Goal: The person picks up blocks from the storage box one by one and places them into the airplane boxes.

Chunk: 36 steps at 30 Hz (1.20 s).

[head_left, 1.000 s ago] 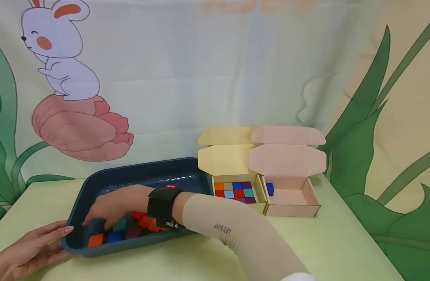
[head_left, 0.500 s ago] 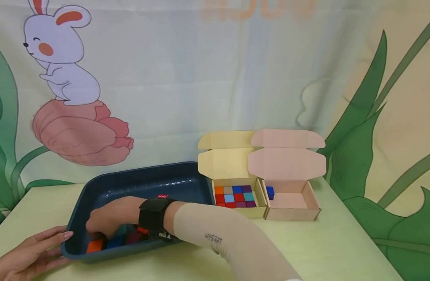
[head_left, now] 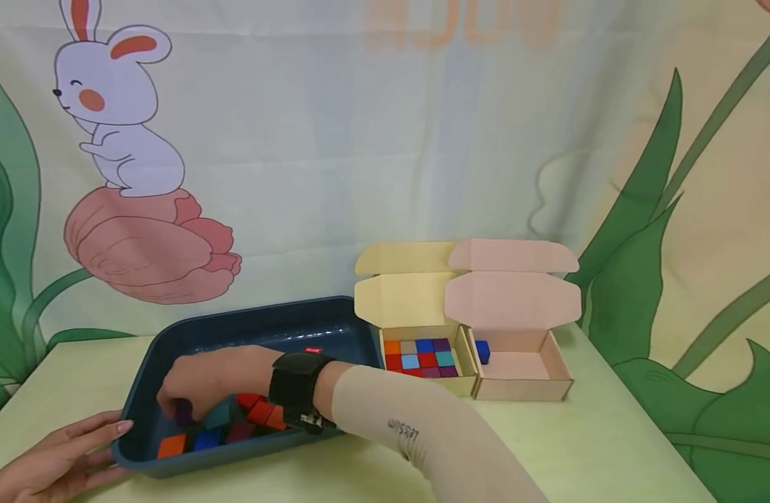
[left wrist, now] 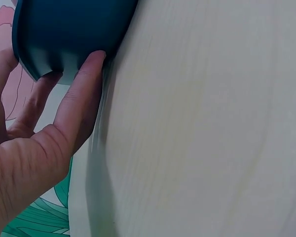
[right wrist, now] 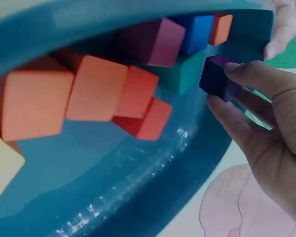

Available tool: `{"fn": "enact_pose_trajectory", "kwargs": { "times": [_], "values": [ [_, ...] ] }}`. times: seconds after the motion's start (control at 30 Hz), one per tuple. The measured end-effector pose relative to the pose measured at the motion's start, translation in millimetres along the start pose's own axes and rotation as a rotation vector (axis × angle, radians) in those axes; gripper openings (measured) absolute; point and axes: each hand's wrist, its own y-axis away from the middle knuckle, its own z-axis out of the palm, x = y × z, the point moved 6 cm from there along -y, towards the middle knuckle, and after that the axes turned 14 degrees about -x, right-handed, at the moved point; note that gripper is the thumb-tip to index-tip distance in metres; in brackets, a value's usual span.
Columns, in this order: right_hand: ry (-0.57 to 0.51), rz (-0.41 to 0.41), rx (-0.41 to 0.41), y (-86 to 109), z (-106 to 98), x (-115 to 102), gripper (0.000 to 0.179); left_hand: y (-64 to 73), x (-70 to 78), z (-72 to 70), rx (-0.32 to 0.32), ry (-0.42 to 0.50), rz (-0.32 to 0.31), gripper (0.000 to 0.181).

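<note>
In the blue tray (head_left: 247, 457), my right hand (head_left: 209, 381) reaches over the left end. Its thumb and fingers pinch a dark purple cube (right wrist: 218, 79), seen best in the right wrist view. Beside that cube lie an orange cube (head_left: 171, 446), a blue cube (head_left: 207, 439), a teal cube (head_left: 218, 416) and a maroon cube (head_left: 240, 431). Red cubes (right wrist: 150, 118) and orange cubes (right wrist: 37, 106) sit farther along, partly behind my wrist in the head view. My left hand (head_left: 64, 454) holds the tray's near left corner, one fingertip on the rim and others against the outer wall.
Right of the tray, a yellow box (head_left: 469, 377) with raised lid holds rows of coloured cubes. Next to it stands a pink box (head_left: 525, 390), lid up, with one blue cube (head_left: 482, 351) inside. A printed cloth (head_left: 297, 154) hangs behind the pale table (head_left: 624, 447).
My right hand dipped among the cubes at the tray's left end and now has the dark purple cube between its fingers. My left hand keeps its place. The head view has tilted upward.
</note>
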Motion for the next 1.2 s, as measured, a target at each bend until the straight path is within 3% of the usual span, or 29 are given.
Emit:
{"fn": "enact_pose_trajectory", "kwargs": {
  "times": [0.33,0.63,0.93,1.07,1.2],
  "values": [
    [0.075,-0.044,0.095,22.4,-24,-4,0.03,-1.1,0.3,-2.7,0.028,-0.003,-0.014,0.095],
    [0.095,-0.013,0.138,45.6,-11,14,0.026,-1.8,-5.5,-3.8,0.057,0.02,-0.037,0.096],
    [0.098,0.006,0.208,108.3,26,64,0.022,-0.7,-0.8,-5.4,0.047,0.013,0.003,0.095],
    [0.075,0.048,0.234,143.6,47,94,0.022,0.9,1.0,-3.8,0.031,0.0,0.018,0.095],
    [0.031,0.099,0.273,185.9,67,125,0.021,2.1,-1.1,-4.1,0.066,0.016,0.004,0.098]
  ]
}}
